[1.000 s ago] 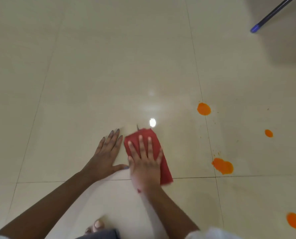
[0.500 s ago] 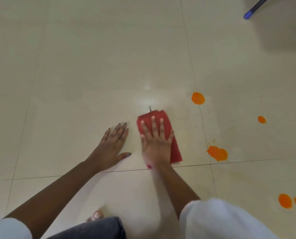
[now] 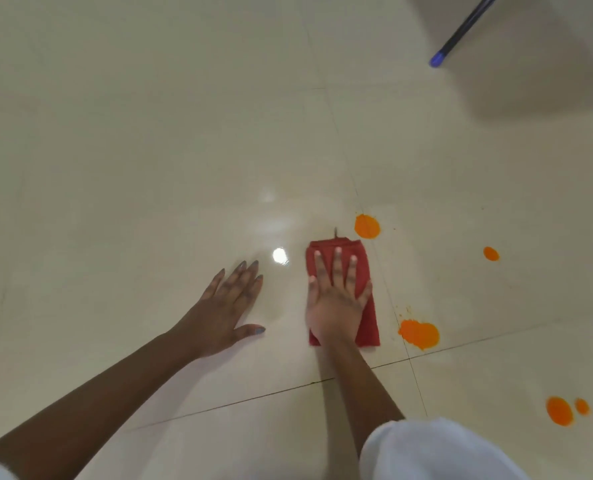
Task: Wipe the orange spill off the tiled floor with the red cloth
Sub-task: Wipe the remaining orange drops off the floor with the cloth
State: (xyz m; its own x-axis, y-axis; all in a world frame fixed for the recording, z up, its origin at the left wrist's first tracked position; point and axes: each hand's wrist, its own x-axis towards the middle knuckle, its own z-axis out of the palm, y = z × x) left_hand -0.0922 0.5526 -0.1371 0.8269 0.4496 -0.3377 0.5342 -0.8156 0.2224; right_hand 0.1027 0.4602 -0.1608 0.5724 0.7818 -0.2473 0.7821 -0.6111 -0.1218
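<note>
A folded red cloth lies flat on the cream tiled floor. My right hand presses on it with straight, spread fingers. My left hand rests flat on the bare tile to the left of the cloth. Orange spill blots lie to the right: a round one just beyond the cloth's far right corner, a larger one beside its near right edge, a small one farther right, and a pair near the right edge.
A dark stick with a blue tip reaches in at the top right, next to a grey shadowed area. My white sleeve fills the bottom right. Tile joints cross below my hands.
My right hand has pushed the red cloth forward and to the right, closer to the round orange blot. My left hand stays planted on the tile.
</note>
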